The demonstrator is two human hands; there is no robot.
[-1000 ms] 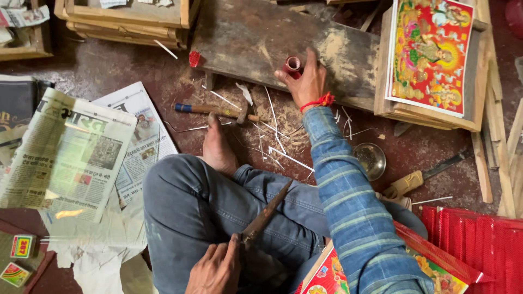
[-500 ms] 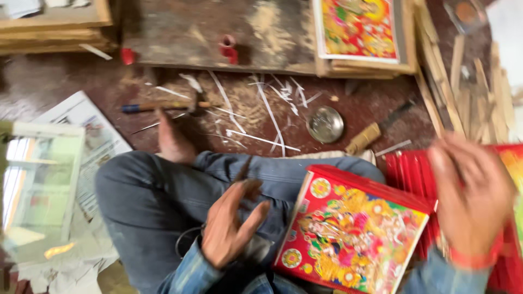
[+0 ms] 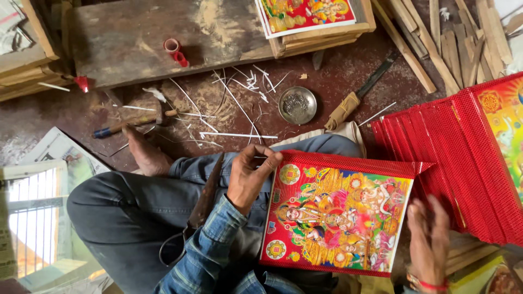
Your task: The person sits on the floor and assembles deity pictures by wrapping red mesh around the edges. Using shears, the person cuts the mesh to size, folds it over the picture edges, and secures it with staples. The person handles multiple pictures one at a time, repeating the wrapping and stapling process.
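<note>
Down on the lap sits the picture (image 3: 340,215) — a bright religious print in a red frame, lying flat across the jeans and tilted a little to the right. The left hand (image 3: 250,177) is at its upper left corner, fingers curled in against the red edge, thumb bent over them; whether it truly pinches the frame, I cannot tell. The right hand (image 3: 429,239) is at the lower right side, fingers spread wide and loose, palm near the frame's edge, holding nothing. Beside it, to the right, a stack of red frames (image 3: 463,158) fans out, just touching the picture's top corner. On the lap between the knees, a dark knife (image 3: 204,198) rests along the left thigh. Ahead on the floor — a small metal bowl (image 3: 297,105), white slivers (image 3: 239,135) scattered about, a hammer (image 3: 131,124) by the bare foot (image 3: 144,155), and a second blade with a wrapped handle (image 3: 348,106). A red spool (image 3: 175,50) lies on the plank (image 3: 141,32).
</note>
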